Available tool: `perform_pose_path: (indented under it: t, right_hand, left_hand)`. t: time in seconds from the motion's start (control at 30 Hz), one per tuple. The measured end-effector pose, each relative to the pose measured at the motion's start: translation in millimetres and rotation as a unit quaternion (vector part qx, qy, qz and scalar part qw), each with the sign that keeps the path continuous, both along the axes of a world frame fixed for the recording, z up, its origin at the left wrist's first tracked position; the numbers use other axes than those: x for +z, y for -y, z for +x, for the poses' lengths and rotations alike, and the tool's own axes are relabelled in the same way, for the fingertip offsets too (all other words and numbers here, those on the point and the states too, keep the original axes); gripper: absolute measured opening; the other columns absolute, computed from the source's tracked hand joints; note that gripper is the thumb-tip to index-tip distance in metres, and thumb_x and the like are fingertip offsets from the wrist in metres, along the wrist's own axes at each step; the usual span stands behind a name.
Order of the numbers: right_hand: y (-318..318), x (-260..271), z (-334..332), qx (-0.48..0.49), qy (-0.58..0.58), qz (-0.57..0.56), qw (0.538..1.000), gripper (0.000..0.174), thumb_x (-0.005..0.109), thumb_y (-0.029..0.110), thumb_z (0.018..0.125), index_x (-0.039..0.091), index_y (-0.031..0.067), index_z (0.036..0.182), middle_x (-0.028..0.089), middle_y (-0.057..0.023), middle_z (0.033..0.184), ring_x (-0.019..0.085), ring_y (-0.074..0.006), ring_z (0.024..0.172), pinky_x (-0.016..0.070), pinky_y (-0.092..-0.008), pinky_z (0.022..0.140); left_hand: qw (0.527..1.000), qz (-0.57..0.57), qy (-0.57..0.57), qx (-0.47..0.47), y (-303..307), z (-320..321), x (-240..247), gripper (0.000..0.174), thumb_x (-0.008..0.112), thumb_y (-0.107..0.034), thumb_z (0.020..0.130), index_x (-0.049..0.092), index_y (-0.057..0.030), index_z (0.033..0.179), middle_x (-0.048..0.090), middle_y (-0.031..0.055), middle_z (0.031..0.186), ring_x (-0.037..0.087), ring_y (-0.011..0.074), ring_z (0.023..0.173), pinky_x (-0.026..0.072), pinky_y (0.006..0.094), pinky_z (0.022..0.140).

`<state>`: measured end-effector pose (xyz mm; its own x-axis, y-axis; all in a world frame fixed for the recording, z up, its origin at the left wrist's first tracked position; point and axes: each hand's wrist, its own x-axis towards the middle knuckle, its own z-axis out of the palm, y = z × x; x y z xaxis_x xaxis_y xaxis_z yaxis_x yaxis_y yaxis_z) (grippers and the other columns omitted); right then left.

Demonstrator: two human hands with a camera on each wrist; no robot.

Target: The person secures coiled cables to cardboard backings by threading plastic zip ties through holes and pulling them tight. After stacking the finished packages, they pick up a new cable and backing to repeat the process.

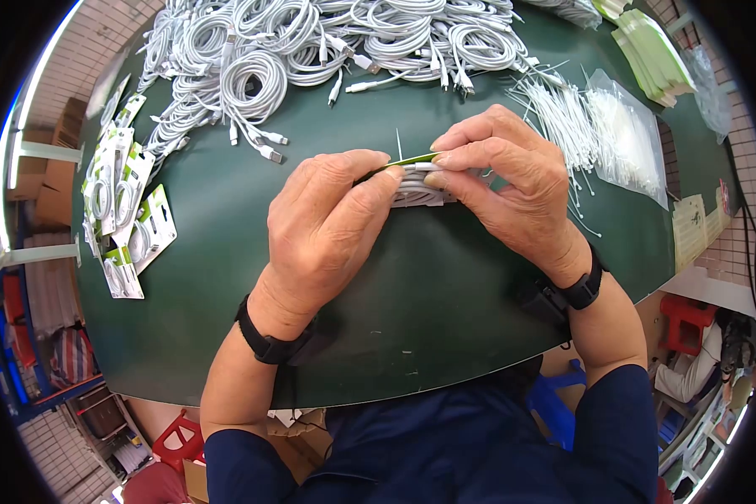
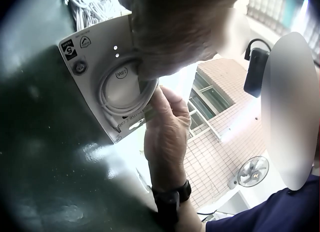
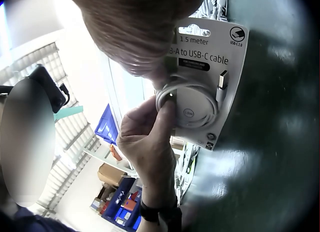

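Observation:
Both hands hold one printed card [image 2: 82,67] with a coiled white cable [image 3: 212,109] on its front, above the green table. In the head view the card is seen nearly edge-on, with its green edge up. The left hand [image 1: 323,223] pinches its left part between thumb and fingers. At the right part, the right hand [image 1: 512,181] pinches the card and cable, with the thumb on the near side. A thin white tie end [image 1: 399,144] stands up behind the card. The right wrist view shows a USB plug [image 3: 223,81] on the card; fingers hide part of the coil.
Coiled cables [image 1: 256,88] are heaped along the table's far side. Carded cables [image 1: 122,197] lie at the left. Loose white ties [image 1: 559,118] and a bag of ties [image 1: 626,134] lie at the right, with green-white cards [image 1: 651,63] behind. The green table's [image 1: 428,311] edge curves near the body.

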<state>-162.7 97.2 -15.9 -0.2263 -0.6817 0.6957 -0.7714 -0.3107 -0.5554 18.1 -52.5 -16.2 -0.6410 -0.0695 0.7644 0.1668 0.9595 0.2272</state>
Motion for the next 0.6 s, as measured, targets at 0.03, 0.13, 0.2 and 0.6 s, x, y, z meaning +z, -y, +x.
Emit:
perform_pose_path:
  t: [0.03,0.13,0.2,0.6]
  right_hand:
    - [-0.1,-0.4,0.1,-0.001,-0.005,-0.003,1.000,0.024,0.090,-0.001,0.071,0.074,0.0069,0.088,0.074,-0.0053,0.093,0.070,-0.0226,0.083,0.0566,-0.0323,0.068]
    - [0.6,-1.3,0.4,-0.003,-0.011,-0.010,1.000,0.025,0.090,0.000,0.071,0.074,0.0070,0.088,0.074,-0.0050,0.093,0.069,-0.0220,0.082,0.0563,-0.0319,0.067]
    - [0.2,-0.9,0.4,-0.006,-0.012,-0.010,1.000,0.025,0.090,0.000,0.071,0.074,0.0071,0.088,0.074,-0.0050,0.093,0.069,-0.0217,0.082,0.0561,-0.0316,0.067]
    - [-0.9,2.0,0.8,-0.004,-0.023,-0.003,1.000,0.025,0.090,0.001,0.070,0.071,0.0067,0.086,0.073,-0.0051,0.092,0.068,-0.0223,0.081,0.0557,-0.0320,0.066]
  left_hand:
    - [1.000,0.006,0.001,0.000,-0.3,-0.6,-0.2,0.032,0.084,0.010,0.071,0.072,-0.0015,0.098,0.075,0.0127,0.100,0.073,0.0257,0.082,0.0596,0.0323,0.068]
    - [1.000,0.014,0.007,-0.005,-0.6,-2.4,1.7,0.030,0.083,0.012,0.071,0.071,-0.0004,0.096,0.073,0.0122,0.097,0.072,0.0248,0.079,0.0586,0.0316,0.065]
    - [1.000,0.013,0.009,-0.008,-0.9,-3.7,2.5,0.030,0.081,0.013,0.070,0.070,0.0000,0.094,0.072,0.0119,0.096,0.071,0.0245,0.078,0.0580,0.0316,0.064]
    - [0.999,0.009,0.046,-0.010,-3.7,-3.2,8.6,0.026,0.077,0.014,0.070,0.067,0.0011,0.091,0.068,0.0126,0.095,0.069,0.0255,0.076,0.0564,0.0340,0.063]
